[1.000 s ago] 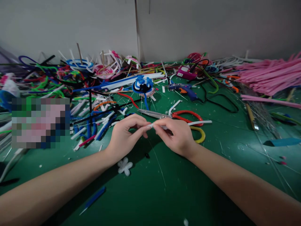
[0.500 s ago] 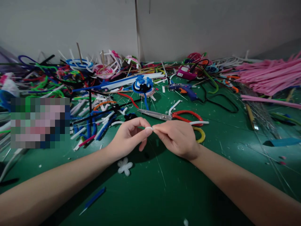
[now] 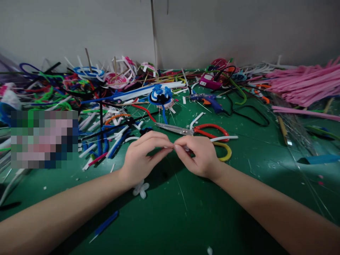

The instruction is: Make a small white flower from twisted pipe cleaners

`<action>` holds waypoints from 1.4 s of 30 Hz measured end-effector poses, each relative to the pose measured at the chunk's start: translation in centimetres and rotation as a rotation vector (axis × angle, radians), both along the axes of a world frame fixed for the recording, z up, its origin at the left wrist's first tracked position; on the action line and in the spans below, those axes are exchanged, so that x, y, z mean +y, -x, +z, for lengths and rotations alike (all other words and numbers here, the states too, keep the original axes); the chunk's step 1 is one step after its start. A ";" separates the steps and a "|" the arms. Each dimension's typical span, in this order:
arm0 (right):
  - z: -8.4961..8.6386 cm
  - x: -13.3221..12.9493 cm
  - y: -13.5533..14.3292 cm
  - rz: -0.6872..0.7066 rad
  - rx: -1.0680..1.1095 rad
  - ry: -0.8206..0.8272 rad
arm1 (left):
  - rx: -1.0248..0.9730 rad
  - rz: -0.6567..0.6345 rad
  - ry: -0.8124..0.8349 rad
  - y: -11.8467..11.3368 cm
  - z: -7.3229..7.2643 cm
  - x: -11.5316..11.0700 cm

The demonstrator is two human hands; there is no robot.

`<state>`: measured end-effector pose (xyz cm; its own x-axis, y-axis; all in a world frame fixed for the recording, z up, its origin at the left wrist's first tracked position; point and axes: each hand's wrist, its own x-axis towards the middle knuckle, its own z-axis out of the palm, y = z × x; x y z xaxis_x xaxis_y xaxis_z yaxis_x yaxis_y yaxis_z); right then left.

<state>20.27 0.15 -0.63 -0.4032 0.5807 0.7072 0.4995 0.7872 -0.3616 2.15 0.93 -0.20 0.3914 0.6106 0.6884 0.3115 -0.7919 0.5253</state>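
Note:
My left hand (image 3: 145, 157) is closed, thumb and fingertips pressed together in a pinch. My right hand (image 3: 199, 156) pinches too, its fingertips meeting those of the left. Between them they hold a white pipe cleaner (image 3: 227, 138), whose free end sticks out behind my right hand. The part at the fingertips is mostly hidden. Partly covered by my left wrist, a white pipe-cleaner flower (image 3: 143, 191) lies on the green table (image 3: 170, 219). Just beyond my hands lie scissors (image 3: 212, 131) with red and yellow handles, blades pointing left.
Cut pipe cleaners (image 3: 106, 141) are heaped at the left. A blue-and-white flower piece (image 3: 160, 95) stands beyond the scissors, beside a blue glue gun (image 3: 212, 102). Pink pipe cleaners (image 3: 302, 85) are piled at the right. A blue pointed tool (image 3: 106, 224) lies at the near left.
My left fingers have straightened and come together, and the white bit that showed at the fingertips is now hidden. My left hand has come down slightly over the white flower.

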 end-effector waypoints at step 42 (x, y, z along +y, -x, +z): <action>0.0 0.1 0.1 0.003 0.048 0.107 | -0.061 -0.073 0.129 0.1 -0.4 0.1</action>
<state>20.21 0.26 -0.63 -0.3720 0.6526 0.6601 0.4772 0.7444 -0.4670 2.00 1.05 -0.61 0.3979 0.6670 0.6299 0.2200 -0.7359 0.6403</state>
